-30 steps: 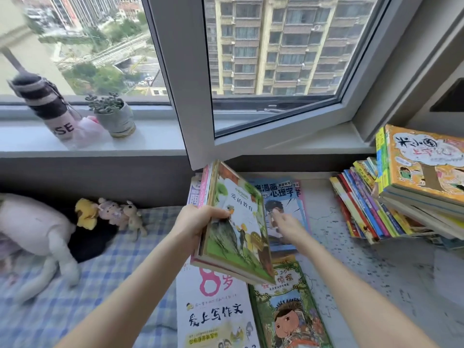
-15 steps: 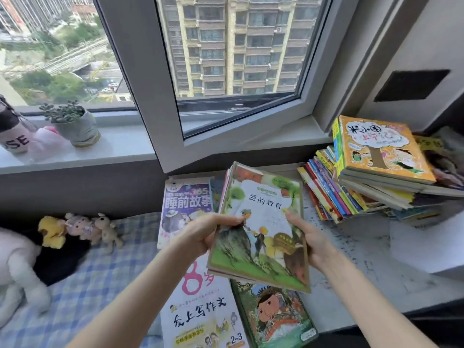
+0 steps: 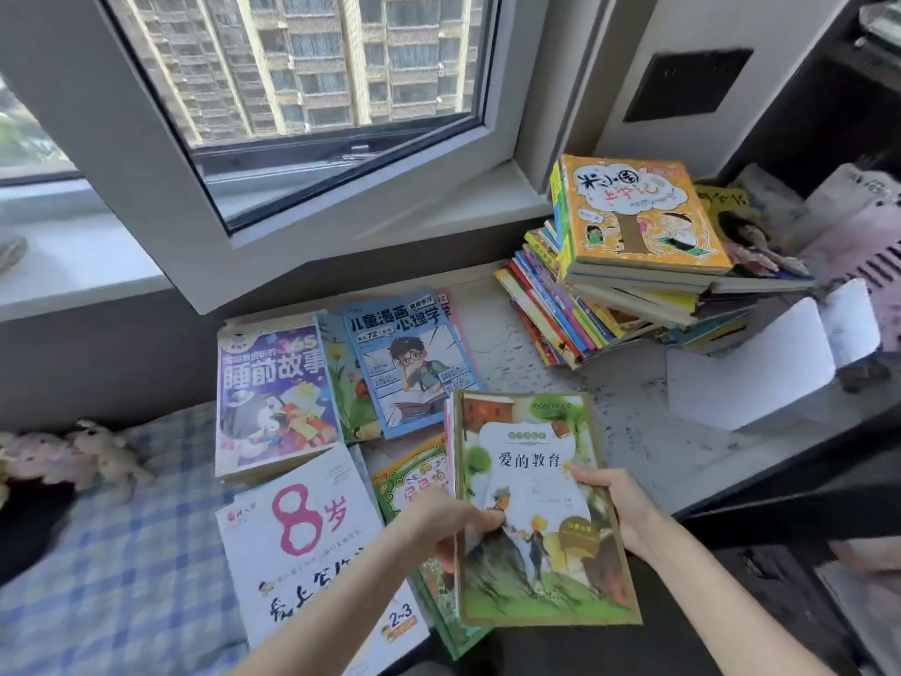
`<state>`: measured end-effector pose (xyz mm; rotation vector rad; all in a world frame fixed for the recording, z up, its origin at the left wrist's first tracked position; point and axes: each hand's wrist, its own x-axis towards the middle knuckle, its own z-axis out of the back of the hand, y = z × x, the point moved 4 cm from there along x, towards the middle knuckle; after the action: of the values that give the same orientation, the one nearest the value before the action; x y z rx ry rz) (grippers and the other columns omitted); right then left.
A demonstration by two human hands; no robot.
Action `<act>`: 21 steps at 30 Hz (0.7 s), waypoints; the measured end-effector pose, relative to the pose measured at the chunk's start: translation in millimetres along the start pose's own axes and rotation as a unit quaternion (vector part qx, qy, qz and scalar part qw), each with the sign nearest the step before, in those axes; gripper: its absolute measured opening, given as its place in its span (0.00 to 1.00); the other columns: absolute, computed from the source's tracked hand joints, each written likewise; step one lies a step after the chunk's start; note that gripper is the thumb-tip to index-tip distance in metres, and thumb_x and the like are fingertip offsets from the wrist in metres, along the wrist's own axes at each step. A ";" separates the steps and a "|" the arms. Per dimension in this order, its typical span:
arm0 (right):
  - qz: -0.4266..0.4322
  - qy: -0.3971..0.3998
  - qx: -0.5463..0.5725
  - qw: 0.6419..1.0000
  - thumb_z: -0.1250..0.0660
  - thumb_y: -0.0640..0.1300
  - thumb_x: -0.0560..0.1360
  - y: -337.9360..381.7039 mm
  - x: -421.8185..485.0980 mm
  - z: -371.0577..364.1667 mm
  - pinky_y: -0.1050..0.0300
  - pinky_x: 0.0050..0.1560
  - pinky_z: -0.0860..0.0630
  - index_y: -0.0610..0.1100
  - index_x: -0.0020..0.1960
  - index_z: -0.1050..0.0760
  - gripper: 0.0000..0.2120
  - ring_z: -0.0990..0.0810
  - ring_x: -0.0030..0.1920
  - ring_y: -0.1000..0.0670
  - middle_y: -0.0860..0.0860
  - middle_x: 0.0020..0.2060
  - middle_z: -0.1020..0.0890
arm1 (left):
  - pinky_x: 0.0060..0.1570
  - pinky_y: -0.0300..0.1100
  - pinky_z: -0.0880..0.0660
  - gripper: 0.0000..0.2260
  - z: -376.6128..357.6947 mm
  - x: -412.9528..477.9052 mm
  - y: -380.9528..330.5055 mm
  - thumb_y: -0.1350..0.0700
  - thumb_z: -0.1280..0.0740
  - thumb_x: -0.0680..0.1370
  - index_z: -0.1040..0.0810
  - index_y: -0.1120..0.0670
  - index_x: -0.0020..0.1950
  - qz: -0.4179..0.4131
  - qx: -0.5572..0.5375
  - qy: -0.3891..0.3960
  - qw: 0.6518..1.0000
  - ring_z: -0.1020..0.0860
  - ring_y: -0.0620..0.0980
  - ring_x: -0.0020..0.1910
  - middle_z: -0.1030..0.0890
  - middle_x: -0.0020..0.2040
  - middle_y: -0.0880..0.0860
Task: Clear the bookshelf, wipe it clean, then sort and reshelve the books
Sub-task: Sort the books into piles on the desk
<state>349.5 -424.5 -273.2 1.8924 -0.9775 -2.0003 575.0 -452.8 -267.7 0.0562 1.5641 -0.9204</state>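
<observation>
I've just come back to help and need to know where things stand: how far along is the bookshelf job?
Done: books look cleared out, one pile stacked at right, others such as the purple book laid flat. In hand: left hand and right hand hold a green book, seemingly mid-sort. Left: reshelving; wiping cannot be judged, the shelf isn't clearly in view.

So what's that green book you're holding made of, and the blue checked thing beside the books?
The green book looks like paper pages inside a smooth, printed card cover; thin page edges show along its left side. The blue checked cloth looks like soft, matte woven fabric, perhaps cotton; it shows no shine.
</observation>
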 end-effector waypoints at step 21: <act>0.143 -0.111 -0.504 0.845 0.38 0.47 0.78 109.4 124.2 -127.8 0.51 0.57 0.28 0.39 0.73 0.37 0.26 0.26 0.62 0.41 0.44 0.55 0.23 | 0.40 0.44 0.31 0.07 169.4 50.0 -37.6 0.56 0.37 0.79 0.28 0.61 0.50 -0.017 0.095 -0.415 0.905 0.27 0.55 0.42 0.22 0.48 0.58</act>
<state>421.9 -618.5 -301.7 0.8923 -0.1026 -1.9494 681.5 -598.3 -278.1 -0.2064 0.6813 -0.9477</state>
